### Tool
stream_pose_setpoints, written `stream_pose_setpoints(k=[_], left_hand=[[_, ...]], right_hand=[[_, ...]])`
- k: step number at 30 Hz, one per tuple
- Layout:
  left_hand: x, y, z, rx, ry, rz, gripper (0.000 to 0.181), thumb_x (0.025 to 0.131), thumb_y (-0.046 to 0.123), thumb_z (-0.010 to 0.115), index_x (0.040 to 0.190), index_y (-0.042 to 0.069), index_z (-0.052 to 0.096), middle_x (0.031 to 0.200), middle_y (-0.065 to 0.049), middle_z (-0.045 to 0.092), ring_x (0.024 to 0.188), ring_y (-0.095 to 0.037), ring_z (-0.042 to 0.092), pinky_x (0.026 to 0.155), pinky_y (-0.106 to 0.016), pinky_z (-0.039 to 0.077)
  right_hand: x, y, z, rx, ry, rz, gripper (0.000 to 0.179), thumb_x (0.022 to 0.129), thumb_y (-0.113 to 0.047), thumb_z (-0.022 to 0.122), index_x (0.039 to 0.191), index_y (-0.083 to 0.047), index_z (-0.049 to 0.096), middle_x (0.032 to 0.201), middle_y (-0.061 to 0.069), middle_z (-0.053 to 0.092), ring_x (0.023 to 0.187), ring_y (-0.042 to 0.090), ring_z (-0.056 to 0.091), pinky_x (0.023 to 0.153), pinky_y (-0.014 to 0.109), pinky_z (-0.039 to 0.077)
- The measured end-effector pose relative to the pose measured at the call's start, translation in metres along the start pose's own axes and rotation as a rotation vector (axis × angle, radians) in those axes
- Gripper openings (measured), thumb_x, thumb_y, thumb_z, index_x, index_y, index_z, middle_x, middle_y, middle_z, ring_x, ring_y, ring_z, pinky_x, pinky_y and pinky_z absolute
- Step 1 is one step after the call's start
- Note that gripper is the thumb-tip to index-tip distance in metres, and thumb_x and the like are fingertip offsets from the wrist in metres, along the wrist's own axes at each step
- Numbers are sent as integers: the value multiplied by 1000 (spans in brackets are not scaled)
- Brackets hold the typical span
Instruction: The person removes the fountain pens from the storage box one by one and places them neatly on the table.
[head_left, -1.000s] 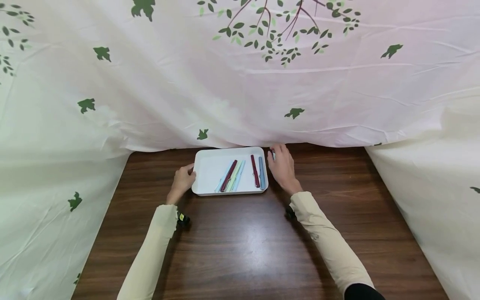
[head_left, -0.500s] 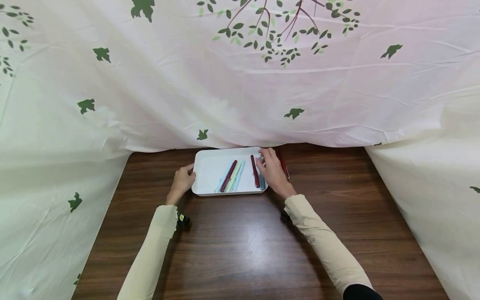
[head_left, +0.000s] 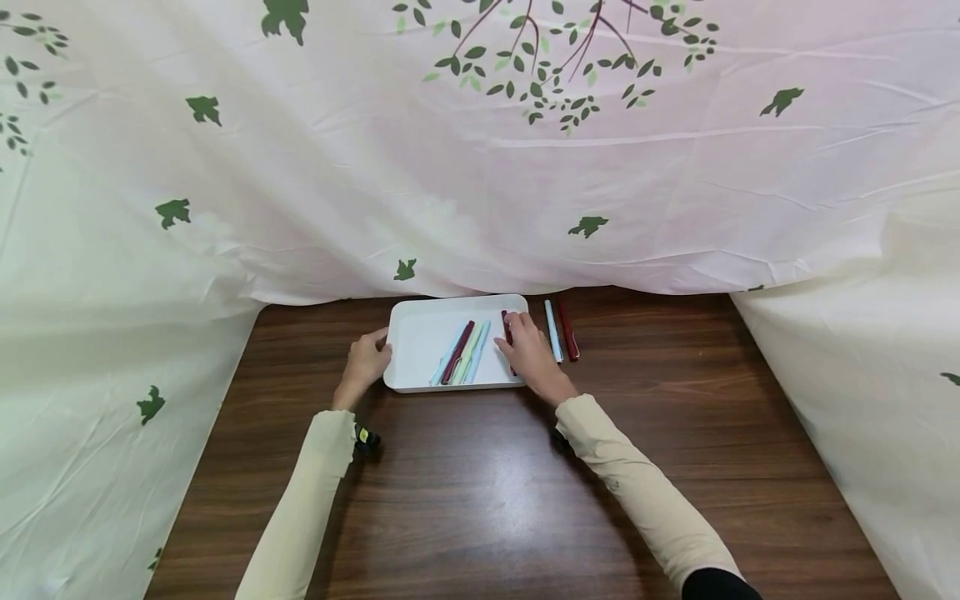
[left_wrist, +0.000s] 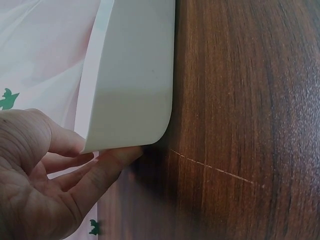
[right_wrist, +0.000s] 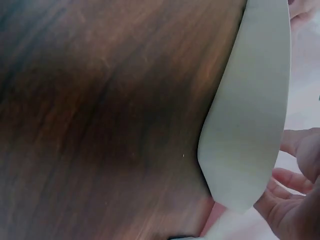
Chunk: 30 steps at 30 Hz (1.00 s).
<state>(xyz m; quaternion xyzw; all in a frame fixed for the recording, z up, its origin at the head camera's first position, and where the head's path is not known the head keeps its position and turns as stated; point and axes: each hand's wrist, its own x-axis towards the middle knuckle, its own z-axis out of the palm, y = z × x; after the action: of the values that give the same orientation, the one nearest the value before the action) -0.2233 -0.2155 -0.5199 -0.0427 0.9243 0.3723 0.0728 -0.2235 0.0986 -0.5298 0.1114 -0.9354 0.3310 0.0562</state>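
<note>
My left hand [head_left: 365, 360] grips the left end of a white tray [head_left: 405, 308]; in the left wrist view the thumb is at its rim and the fingers are below. Over the tray's right side is my right hand [head_left: 531, 350], its thumb and fingers spread apart around a dark red pen [head_left: 506, 319] that is partly covered. The hand hides the blue-grey pen beside it. In the right wrist view, the white wall [right_wrist: 245, 105] blocks sight of the right fingertips. Toward the tray's middle lie another dark red pen [head_left: 459, 352], a pale green pen [head_left: 468, 353] and light blue pens [head_left: 478, 353].
Right of the tray, a light blue pen [head_left: 552, 329] and a dark red pen [head_left: 567, 331] lie side by side on the brown wooden table [head_left: 465, 500]. A white cloth [head_left: 480, 183] with leaf and bird prints hangs behind and at both sides.
My right hand has let go of the light blue pen beside the dark red one on the table and moved left over the tray. The left hand stays on the tray.
</note>
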Motion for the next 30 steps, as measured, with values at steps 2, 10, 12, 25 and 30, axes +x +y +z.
stream_pose_setpoints(k=[2, 10, 12, 25, 30], left_hand=[[0, 0, 0, 4, 4, -4, 49, 107, 14, 48, 154, 1, 50, 139, -27, 63, 79, -26, 56, 71, -33, 46], [1, -1, 1, -2, -5, -3, 49, 107, 13, 49, 154, 1, 49, 138, -27, 64, 73, -24, 54, 70, -34, 47], [2, -1, 2, 5, 4, 2, 49, 107, 13, 49, 154, 1, 50, 138, -26, 65, 75, -24, 55, 71, -34, 47], [-1, 0, 1, 9, 17, 27, 48, 106, 11, 49, 153, 1, 52, 118, -24, 71, 78, -25, 57, 67, -32, 46], [-1, 1, 2, 10, 15, 26, 48, 107, 11, 49, 153, 3, 52, 118, -23, 70, 81, -26, 59, 68, -33, 47]], right_hand=[[-1, -1, 2, -45, -35, 5, 39, 99, -17, 74, 127, 6, 58, 118, 25, 60, 97, 42, 68, 83, 51, 57], [-3, -4, 9, -160, -90, -23, 28, 93, -5, 78, 111, 8, 61, 106, 30, 64, 95, 43, 69, 80, 50, 58], [-3, -5, 10, -174, -98, -46, 23, 93, -2, 76, 107, 8, 61, 99, 28, 64, 92, 42, 68, 77, 49, 58], [1, -9, 12, -149, -110, -25, 20, 87, 9, 67, 105, 7, 59, 82, 20, 63, 78, 35, 66, 69, 46, 55], [-1, -11, 11, -127, -80, 17, 44, 87, 7, 68, 130, 3, 59, 84, 19, 62, 69, 30, 59, 64, 45, 52]])
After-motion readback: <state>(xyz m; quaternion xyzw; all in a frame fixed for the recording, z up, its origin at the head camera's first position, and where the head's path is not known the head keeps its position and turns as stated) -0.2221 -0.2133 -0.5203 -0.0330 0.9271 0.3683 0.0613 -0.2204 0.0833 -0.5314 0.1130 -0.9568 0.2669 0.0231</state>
